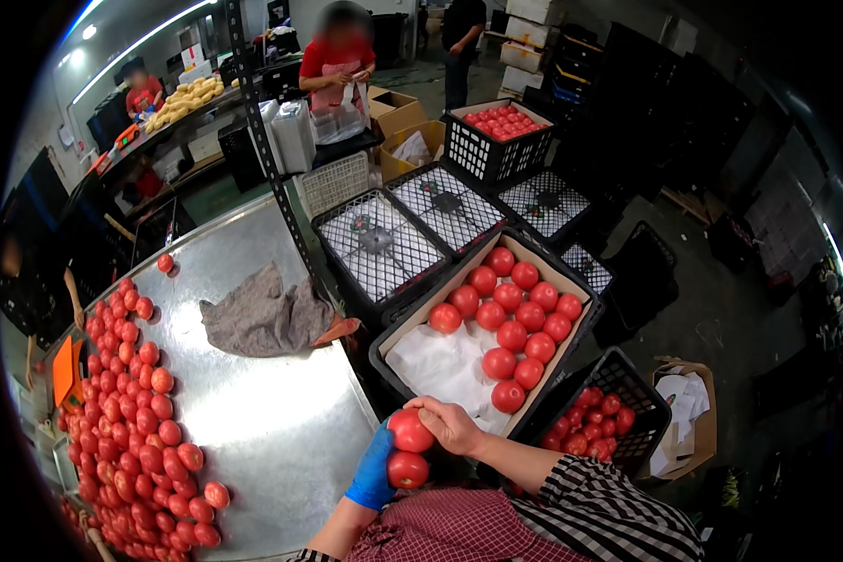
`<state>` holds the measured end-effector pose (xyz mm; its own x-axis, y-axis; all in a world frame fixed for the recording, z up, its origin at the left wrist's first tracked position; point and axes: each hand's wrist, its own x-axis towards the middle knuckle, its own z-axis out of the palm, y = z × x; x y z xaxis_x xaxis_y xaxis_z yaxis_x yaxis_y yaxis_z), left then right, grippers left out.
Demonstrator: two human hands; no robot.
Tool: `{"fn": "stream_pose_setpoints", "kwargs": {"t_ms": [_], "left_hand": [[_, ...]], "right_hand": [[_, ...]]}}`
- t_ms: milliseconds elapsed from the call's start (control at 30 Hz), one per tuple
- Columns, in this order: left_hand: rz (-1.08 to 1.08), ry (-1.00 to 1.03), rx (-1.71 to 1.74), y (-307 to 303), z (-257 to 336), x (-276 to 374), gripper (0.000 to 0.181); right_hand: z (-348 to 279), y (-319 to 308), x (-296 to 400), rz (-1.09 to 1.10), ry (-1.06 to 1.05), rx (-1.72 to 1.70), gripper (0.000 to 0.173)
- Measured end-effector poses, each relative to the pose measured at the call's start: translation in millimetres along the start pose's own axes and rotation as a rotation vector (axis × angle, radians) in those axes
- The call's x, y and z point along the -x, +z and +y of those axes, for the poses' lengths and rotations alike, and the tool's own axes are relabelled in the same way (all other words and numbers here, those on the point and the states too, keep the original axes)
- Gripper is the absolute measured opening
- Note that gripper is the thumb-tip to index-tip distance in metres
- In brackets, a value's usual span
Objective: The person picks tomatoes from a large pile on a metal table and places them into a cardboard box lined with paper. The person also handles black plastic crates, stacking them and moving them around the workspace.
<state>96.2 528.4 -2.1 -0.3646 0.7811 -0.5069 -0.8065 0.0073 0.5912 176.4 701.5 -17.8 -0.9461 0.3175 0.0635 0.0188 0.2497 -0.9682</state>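
My left hand (372, 474), in a blue glove, holds two red tomatoes close to my apron. The fingers of my bare right hand (455, 430) grip the upper tomato (411, 429) from its right side. Below it, the lower tomato (407, 470) rests against the gloved palm. Just beyond both hands stands a black plastic crate (375, 357) with a cardboard liner. White paper (435, 358) covers its bottom, and several tomatoes (511, 336) sit stem side down or tilted along its far and right parts.
Left is a metal table (302, 421) with heaped tomatoes (133, 428), a grey cloth (267, 316) and an orange device (66, 372). Lidded crates (383, 246) stand beyond. Right are a tomato-filled crate (646, 428) and a cardboard box (706, 428). Other people work farther off.
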Motion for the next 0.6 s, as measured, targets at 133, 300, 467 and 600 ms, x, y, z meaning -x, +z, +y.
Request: {"fn": "stream_pose_setpoints", "kwargs": {"t_ms": [133,300,467,600], "left_hand": [[-0.050,0.036,-0.046,-5,-11,3,0.062],[-0.071,-0.008,0.113,-18,-23,-2,0.066],[-0.119,0.190,0.106,-3,-12,11,0.075],[-0.021,0.211,0.076,-4,-12,0,0.066]], "right_hand": [[11,7,1,0.060,0.010,-0.049,0.031],[37,21,4,0.066,0.117,-0.436,0.038],[-2,14,15,-0.192,0.390,-0.778,0.058],[11,13,16,-0.154,0.145,-0.662,0.060]]}}
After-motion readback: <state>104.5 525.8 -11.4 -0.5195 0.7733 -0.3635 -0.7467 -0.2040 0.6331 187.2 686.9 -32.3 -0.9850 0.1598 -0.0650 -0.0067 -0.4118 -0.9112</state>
